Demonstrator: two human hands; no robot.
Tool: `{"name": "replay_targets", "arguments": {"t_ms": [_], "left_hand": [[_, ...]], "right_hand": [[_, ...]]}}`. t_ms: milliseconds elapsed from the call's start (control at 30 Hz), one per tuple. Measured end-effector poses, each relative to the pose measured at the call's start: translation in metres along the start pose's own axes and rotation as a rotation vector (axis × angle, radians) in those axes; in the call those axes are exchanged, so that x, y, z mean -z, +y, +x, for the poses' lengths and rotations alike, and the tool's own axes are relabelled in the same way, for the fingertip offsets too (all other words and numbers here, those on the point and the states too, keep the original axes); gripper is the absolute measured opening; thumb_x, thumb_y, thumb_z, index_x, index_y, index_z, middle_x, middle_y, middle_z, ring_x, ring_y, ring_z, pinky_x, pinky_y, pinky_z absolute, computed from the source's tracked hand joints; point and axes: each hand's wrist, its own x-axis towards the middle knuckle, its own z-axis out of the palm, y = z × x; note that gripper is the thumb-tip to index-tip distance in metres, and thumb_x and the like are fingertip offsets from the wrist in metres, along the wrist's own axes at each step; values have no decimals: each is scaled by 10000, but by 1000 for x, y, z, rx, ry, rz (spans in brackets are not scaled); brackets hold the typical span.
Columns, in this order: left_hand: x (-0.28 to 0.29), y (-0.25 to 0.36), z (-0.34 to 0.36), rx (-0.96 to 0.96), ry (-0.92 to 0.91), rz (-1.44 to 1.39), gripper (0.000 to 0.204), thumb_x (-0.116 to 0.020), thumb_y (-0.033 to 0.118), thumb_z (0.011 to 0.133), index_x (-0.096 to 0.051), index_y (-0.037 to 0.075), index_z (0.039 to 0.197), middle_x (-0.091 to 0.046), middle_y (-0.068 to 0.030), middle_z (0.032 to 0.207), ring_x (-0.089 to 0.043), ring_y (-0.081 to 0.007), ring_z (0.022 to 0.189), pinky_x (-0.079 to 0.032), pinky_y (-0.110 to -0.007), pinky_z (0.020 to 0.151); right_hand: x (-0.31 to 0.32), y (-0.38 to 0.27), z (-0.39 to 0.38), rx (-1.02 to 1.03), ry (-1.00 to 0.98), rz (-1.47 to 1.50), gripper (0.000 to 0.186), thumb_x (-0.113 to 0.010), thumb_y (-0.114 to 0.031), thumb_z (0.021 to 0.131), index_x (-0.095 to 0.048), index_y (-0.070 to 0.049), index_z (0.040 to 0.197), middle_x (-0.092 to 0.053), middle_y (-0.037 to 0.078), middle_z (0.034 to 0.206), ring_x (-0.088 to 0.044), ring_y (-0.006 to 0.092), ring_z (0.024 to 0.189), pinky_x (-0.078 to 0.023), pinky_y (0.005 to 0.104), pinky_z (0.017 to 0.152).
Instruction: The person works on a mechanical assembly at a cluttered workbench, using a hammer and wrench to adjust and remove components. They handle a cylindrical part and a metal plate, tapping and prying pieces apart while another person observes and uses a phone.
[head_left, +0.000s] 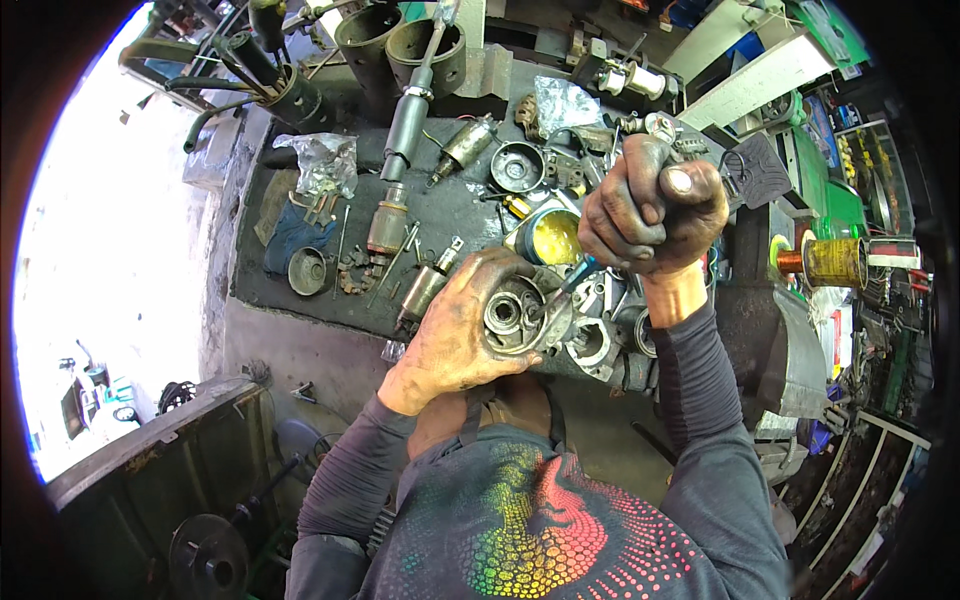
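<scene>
My left hand (pixel 455 325) is wrapped round a round metal motor housing (pixel 508 313), holding it with its hollow side up. Inside it show a ring-shaped wall and a central bore. Above and to the right, my right hand (pixel 650 205) is closed in a fist round a slim blue-handled tool (pixel 583 271). The tool slants down to the left, and its dark lower end reaches the housing's right side. Whether its tip is a blade or bristles, I cannot tell. Both hands are smeared with dark grease. Just behind the housing stands an open tub of yellow grease (pixel 555 237).
Motor parts cover the dark workbench (pixel 330 220): an armature (pixel 388 225), a small cylindrical motor (pixel 465 148), a round metal cap (pixel 517 166) and a cup (pixel 307 270). Thick metal cylinders (pixel 427 55) stand at the back. Copper wire spools (pixel 830 262) sit at the right.
</scene>
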Motion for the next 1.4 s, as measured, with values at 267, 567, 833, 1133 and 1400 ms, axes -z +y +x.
{"name": "replay_targets", "arguments": {"t_ms": [267, 567, 833, 1133, 1400], "left_hand": [[0, 5, 1, -7, -13, -34, 873, -955, 397, 589, -601, 57, 1311, -611, -149, 1316, -579, -366, 1258, -432, -481, 1103], [2, 4, 2, -23, 0, 24, 914, -959, 446, 592, -592, 51, 1329, -601, -168, 1347, -553, -376, 1311, -431, -498, 1108], [7, 27, -10, 85, 66, -1, 381, -867, 228, 803, -714, 59, 1108, -593, -186, 1371, -545, -379, 1321, -426, -479, 1121], [6, 28, -5, 82, 96, 90, 278, -856, 205, 800, -741, 53, 1002, -660, -204, 1298, -623, -387, 1253, -495, -456, 1053], [3, 33, -5, 163, 103, 119, 239, -844, 242, 788, -734, 66, 908, -633, -198, 1310, -593, -383, 1208, -447, -465, 1052]], "right_hand": [[11, 5, 0, -85, 384, 128, 339, -476, -322, 977, -463, -80, 739, -349, -7, 492, -302, 123, 371, -325, 317, 370], [2, 4, -21, -15, 602, -64, 337, -484, -329, 971, -497, -65, 763, -342, 4, 509, -300, 138, 386, -347, 328, 391], [5, 10, -52, 199, 887, 40, 315, -554, -316, 965, -521, -91, 747, -368, 4, 535, -328, 138, 432, -322, 322, 437], [-42, 7, -61, 457, 773, -187, 326, -509, -338, 971, -521, -62, 797, -386, 25, 542, -365, 155, 437, -369, 336, 446], [-69, 18, -20, 249, 707, -561, 336, -521, -304, 972, -501, -19, 796, -396, 47, 511, -360, 147, 381, -360, 315, 385]]}}
